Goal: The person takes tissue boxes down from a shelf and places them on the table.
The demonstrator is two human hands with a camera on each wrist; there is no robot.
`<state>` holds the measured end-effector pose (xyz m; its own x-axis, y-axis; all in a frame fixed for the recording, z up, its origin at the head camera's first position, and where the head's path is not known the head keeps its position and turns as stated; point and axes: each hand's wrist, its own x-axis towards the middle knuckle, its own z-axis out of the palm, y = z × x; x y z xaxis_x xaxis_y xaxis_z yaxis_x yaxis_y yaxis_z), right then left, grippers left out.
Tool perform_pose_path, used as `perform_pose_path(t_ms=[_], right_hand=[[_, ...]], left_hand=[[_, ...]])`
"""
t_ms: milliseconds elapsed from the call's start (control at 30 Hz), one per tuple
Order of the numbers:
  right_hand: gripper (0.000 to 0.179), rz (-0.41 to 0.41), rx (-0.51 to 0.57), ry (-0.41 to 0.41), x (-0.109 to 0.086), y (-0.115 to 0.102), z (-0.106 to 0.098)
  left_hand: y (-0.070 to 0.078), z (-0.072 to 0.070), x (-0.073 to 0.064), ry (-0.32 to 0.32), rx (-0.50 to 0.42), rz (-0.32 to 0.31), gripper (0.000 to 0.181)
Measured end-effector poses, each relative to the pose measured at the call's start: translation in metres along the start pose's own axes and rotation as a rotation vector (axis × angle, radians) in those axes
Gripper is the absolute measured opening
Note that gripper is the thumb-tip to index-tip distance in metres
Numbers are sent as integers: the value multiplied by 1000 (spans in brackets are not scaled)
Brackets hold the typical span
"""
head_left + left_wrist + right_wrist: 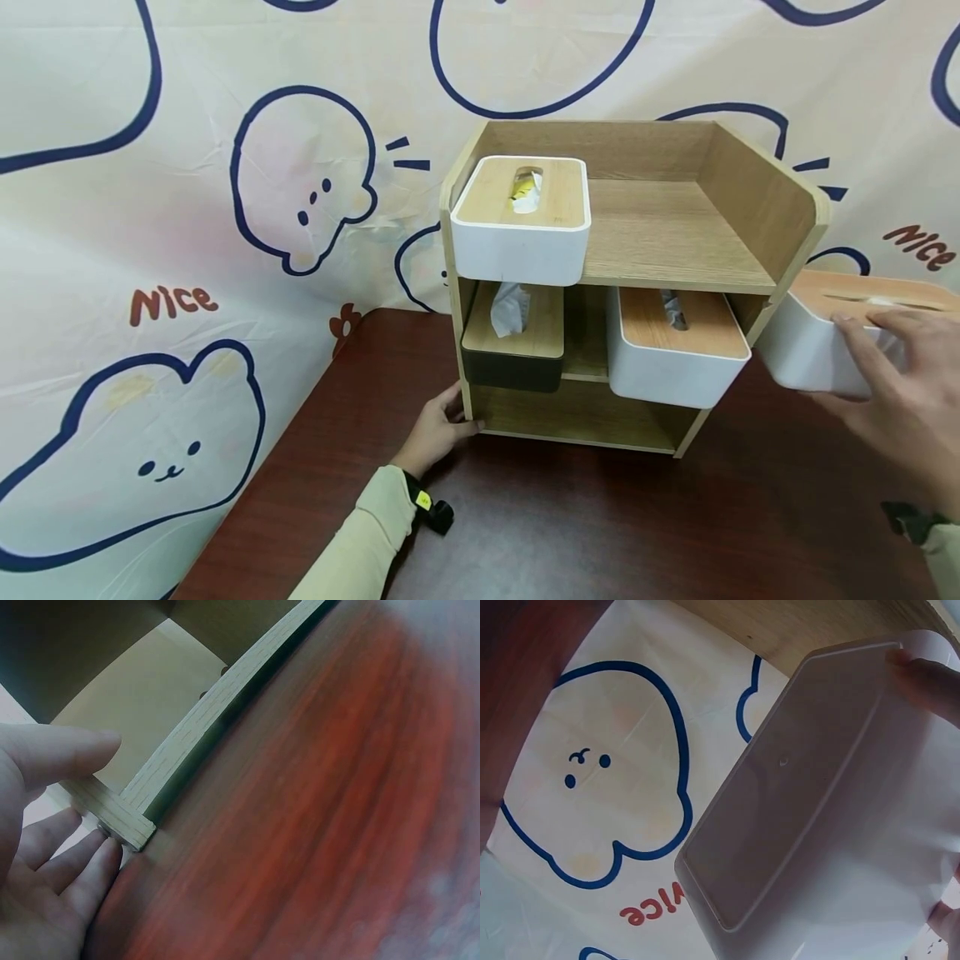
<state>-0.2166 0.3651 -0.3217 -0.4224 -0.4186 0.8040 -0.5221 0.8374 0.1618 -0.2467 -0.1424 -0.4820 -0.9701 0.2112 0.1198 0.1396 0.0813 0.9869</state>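
A small wooden shelf (757, 200) stands on the table. Its lower left corner is gripped by my left hand (437, 433), the thumb (75, 754) inside the side panel and the fingers outside it. Off the shelf's right side, my right hand (900, 375) holds a white tissue box (798, 350) with a wood lid. The right wrist view shows that box's underside (780, 780), raised and tilted. Another white tissue box (517, 250) sits on the top level at left. On the middle level are a black tissue box (513, 369) and a white tissue box (675, 375), both jutting forward.
The dark red-brown tabletop (600, 517) spreads out in front of the shelf. A cloth with blue bear outlines (300, 179) hangs behind and to the left. The shelf's bottom level (577, 412) is bare wood where it shows.
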Motion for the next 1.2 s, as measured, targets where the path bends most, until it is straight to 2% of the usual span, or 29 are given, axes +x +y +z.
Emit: perform_pose_path(t_ms=[233, 467, 600, 867, 1000, 1200], right_hand=[[89, -22, -25, 49, -4, 0, 7], [89, -6, -54, -46, -13, -2, 6], [90, -8, -68, -58, -18, -3, 10], [89, -25, -81, -21, -27, -3, 18], [85, -30, -55, 23, -31, -2, 23], [85, -6, -42, -5, -38, -4, 27]], left_hand=[[1, 0, 0, -6, 5, 4, 82], [2, 1, 1, -4, 7, -7, 82], [2, 1, 1, -8, 2, -6, 82], [1, 0, 0, -11, 3, -3, 79], [1, 0, 0, -11, 8, 2, 79], [1, 0, 0, -5, 17, 1, 79]])
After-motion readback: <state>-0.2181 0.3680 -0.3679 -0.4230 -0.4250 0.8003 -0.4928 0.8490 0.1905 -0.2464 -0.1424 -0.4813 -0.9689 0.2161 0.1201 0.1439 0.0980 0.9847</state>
